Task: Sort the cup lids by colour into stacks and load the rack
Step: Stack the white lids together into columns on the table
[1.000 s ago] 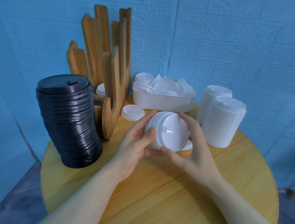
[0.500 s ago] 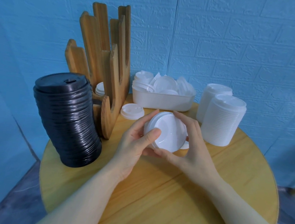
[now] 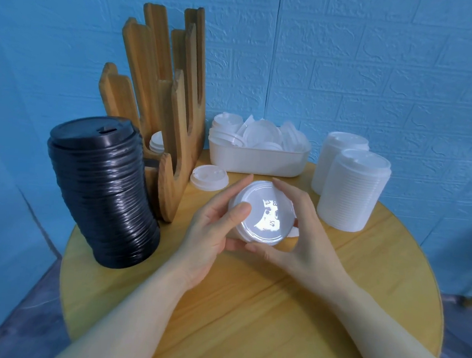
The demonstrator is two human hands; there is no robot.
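Both hands hold a small stack of white lids (image 3: 263,212) above the middle of the round wooden table (image 3: 261,301), its flat glossy underside facing me. My left hand (image 3: 213,228) grips its left edge with the thumb on the face. My right hand (image 3: 301,233) curls round its right and lower rim. The wooden rack (image 3: 175,108) stands at the back left, with a few white lids (image 3: 156,142) in a low slot. A tall stack of black lids (image 3: 102,190) leans in front of the rack.
A white tub (image 3: 259,158) heaped with loose white lids sits at the back centre. One single white lid (image 3: 208,177) lies beside the rack's foot. Two tall stacks of white lids (image 3: 352,189) stand at the back right, near the blue wall.
The white stack in my hands has tilted so its flat underside now faces the camera; both hands shifted slightly with it.
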